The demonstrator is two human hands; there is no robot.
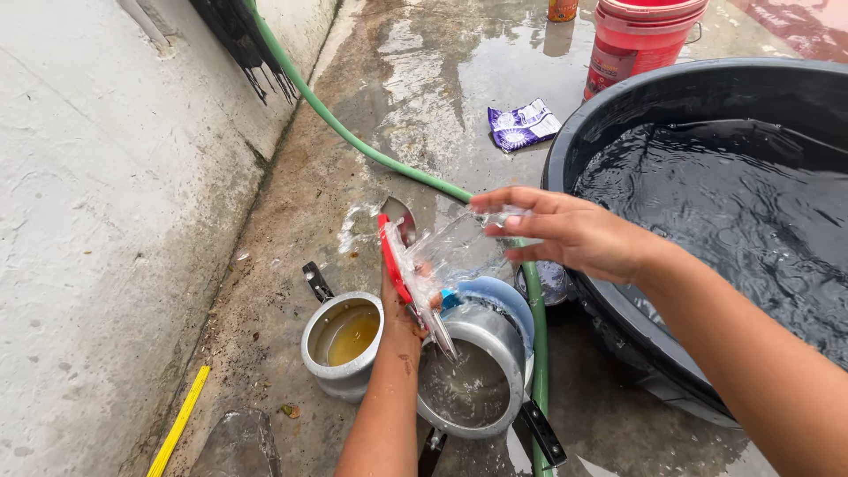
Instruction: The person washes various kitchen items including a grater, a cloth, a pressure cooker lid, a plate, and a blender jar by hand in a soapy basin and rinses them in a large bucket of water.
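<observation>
Left hand (402,318) grips a red-rimmed utensil (395,258) over the near metal pot (466,375), right hand (565,231) pinching a clear plastic bag (450,252) against it; wet bag may slip into the pot.

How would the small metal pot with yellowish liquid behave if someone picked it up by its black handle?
The small metal pot would probably feel heavier than it looks and could slop, since liquid fills part of it. Its single side handle likely makes it tip away from the grip. It sits on the wet concrete floor, so it may be slippery.
</observation>
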